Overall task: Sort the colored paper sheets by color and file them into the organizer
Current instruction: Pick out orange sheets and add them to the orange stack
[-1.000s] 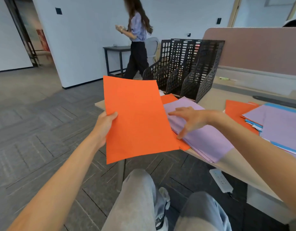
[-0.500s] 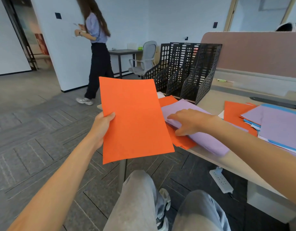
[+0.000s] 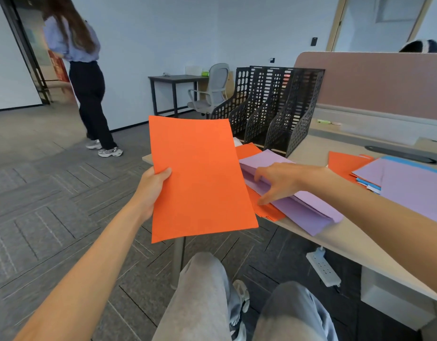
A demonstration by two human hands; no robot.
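Grey carpeted floor (image 3: pixel 40 193) surrounds the beige wooden desk (image 3: pixel 343 238); a black perforated plastic organizer (image 3: pixel 286 107) stands at the desk's far left corner. On the desk's near left edge, the right hand (image 3: pixel 281 180) pinches the lilac paper stack (image 3: pixel 306 207), which lies on orange sheets (image 3: pixel 266 212). Left of the desk, the left hand (image 3: pixel 151 188) grips one orange paper sheet (image 3: pixel 200 178)

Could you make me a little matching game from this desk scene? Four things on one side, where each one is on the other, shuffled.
Things:
1. orange sheet
2. purple stack
3. black organizer
4. power strip

Places:
A. on the floor, beneath the desk
B. held up in the left hand
C. on the desk, gripped by the right hand
D. upright at the desk's far end

Pairs: 1-B, 2-C, 3-D, 4-A
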